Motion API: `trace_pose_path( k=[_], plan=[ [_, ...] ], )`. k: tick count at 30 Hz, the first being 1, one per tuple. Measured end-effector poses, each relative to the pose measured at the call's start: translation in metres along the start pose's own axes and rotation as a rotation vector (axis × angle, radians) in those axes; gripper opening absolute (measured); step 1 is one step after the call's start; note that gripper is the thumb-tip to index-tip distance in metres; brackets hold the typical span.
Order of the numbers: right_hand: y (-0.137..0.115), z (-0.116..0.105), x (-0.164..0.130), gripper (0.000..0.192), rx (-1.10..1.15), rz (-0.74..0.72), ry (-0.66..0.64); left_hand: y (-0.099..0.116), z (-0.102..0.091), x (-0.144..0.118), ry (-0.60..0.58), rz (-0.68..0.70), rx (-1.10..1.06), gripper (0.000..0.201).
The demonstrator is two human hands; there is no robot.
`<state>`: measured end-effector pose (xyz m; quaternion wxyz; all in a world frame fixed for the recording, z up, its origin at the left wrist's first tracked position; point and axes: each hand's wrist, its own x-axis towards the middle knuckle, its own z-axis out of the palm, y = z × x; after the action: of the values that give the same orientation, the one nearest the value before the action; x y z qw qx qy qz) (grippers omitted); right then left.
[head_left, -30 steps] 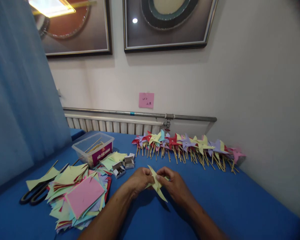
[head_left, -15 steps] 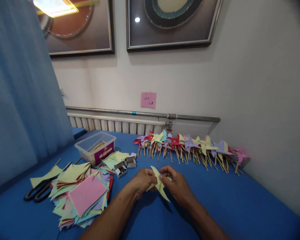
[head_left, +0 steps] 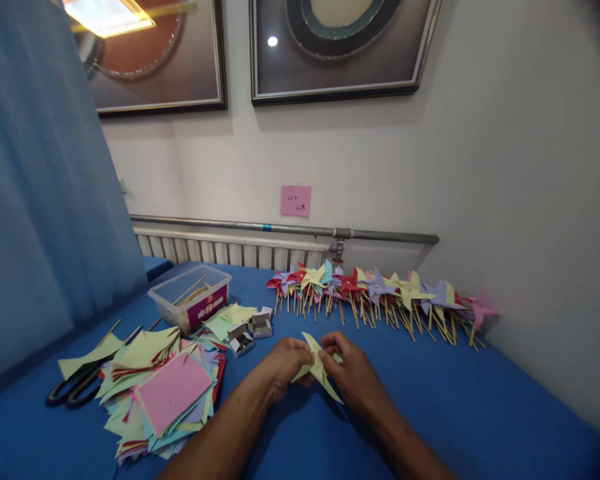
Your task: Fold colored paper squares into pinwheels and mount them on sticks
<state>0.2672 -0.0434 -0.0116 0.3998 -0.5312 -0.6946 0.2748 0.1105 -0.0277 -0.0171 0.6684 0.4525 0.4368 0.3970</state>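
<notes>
A pale yellow paper pinwheel [head_left: 321, 373] is between my two hands, above the blue tabletop [head_left: 300, 447]. My left hand [head_left: 287, 363] pinches its left side, thumb near the centre. On the other side, my right hand [head_left: 350, 367] grips the paper with thumb and curled fingers. Two pointed blades stick out, one upward and one down to the right. The rest of the paper is partly covered by my fingers, and no stick shows on it.
Left of my arms lies a pile of coloured paper sheets [head_left: 173, 393], with black-handled scissors [head_left: 77, 387] beside it. Behind stand a clear plastic tub [head_left: 190, 293] of sticks and small open boxes [head_left: 241, 341], one holding pins. Finished pinwheels [head_left: 375, 290] line the wall side.
Both hands stay almost in place on the yellow pinwheel. Its lower blade has shifted slightly to the right. The view has moved a little.
</notes>
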Motion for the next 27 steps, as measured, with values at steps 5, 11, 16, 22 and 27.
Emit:
trace_pose_path(
  k=[5, 11, 16, 22, 27],
  plan=[
    [-0.002, -0.001, -0.001, 0.014, -0.100, -0.039, 0.001, 0.001, -0.001, -0.001, -0.035, -0.001, -0.018, 0.023],
    [0.001, -0.002, 0.000, 0.014, -0.100, -0.053, 0.017, 0.003, -0.001, -0.002, 0.003, -0.016, 0.047, 0.024],
    [0.004, -0.002, 0.006, 0.042, 0.368, 0.105, 0.225, 0.004, 0.000, 0.000, 0.071, 0.015, -0.009, 0.016],
    [0.003, 0.013, -0.001, 0.040, 0.820, 0.346, -0.070, 0.002, -0.002, 0.005, 0.116, 0.109, -0.062, 0.017],
    [0.022, 0.036, 0.006, 0.046, 0.772, 0.309, 0.075, -0.002, -0.001, 0.008, 0.140, 0.148, -0.002, 0.019]
  ],
)
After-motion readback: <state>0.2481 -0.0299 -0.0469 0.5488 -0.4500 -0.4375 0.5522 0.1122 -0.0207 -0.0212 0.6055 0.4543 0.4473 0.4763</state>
